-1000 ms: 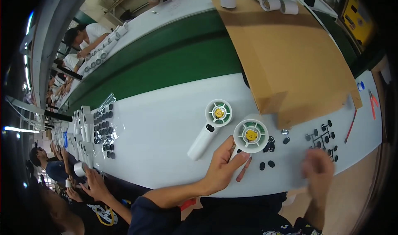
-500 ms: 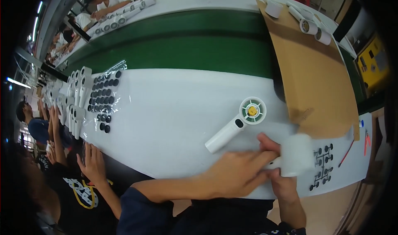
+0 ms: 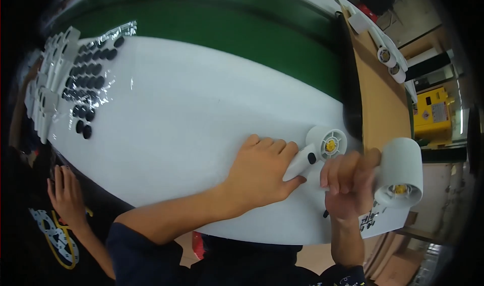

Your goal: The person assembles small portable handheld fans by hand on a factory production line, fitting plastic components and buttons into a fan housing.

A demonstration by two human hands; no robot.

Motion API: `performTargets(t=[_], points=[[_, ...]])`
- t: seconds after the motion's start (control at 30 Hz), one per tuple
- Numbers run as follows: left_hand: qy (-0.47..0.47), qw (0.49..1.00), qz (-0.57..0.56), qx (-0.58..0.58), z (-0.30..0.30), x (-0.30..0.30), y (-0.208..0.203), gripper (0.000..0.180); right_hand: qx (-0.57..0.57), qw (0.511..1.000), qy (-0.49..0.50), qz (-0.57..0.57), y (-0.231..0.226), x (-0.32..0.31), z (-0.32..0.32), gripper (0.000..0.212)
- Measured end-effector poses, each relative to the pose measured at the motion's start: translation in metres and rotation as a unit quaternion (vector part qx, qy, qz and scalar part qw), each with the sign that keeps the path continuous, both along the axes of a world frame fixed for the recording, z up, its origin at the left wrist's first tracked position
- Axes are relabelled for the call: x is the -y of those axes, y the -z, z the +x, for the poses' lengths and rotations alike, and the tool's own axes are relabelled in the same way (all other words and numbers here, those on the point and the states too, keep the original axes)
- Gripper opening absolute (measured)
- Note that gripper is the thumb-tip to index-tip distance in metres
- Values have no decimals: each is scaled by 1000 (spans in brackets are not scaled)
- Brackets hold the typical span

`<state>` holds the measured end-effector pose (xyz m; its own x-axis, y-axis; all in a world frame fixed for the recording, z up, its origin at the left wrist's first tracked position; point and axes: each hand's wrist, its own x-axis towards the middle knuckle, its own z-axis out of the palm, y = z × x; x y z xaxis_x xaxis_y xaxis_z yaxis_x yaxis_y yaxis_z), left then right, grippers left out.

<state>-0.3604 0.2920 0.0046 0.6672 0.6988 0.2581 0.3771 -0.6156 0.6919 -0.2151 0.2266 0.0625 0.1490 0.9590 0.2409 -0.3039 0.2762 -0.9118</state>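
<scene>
A white handheld fan body [image 3: 304, 160] lies on the white table, with spokes and a yellow centre in its round head and a black oval piece on its handle. My left hand [image 3: 262, 170] is closed around the lower handle. At the right, my right hand [image 3: 350, 182] is closed on a second white fan body [image 3: 401, 172], raised above the table. Its cylindrical head has a yellow centre at the open end. My fingers hide most of this second one's handle. A small black piece [image 3: 325, 214] shows just left of my right wrist.
Rows of black oval pieces [image 3: 86, 70] lie on clear plastic at the left, beside stacked white handles [image 3: 53, 79]. A co-worker's hand [image 3: 68, 200] rests near the left edge. Brown cardboard [image 3: 383, 104] stands at the right, with black sprue parts [image 3: 369, 219] nearer. Beyond runs a green belt [image 3: 201, 29].
My left hand has left the raised fan body and taken hold of the one on the table. My right hand has turned the raised one and moved it right. The view has shifted.
</scene>
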Motion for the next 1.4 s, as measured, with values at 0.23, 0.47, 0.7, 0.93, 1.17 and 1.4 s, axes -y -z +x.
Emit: performTargets(t=[0.23,0.47,0.7,0.93,1.17,1.4], points=[[-2,999,11,32,-1,0,12,35,347,936,44,38,6,-18,-19,22],[-12,1000,24,8,1,1,14,36,163,985,2,61,-9,-19,-11,34],[9,1000,4,-20,-1,-4,11,37,240,967,29,75,11,-18,-15,26],[-14,999,30,23,3,-5,7,34,327,941,40,75,21,-16,-3,21],[18,1000,-5,-17,2,-2,-4,34,390,920,42,14,20,-8,5,18],[12,999,-12,-31,5,-3,-6,35,102,977,73,172,-31,9,14,21]])
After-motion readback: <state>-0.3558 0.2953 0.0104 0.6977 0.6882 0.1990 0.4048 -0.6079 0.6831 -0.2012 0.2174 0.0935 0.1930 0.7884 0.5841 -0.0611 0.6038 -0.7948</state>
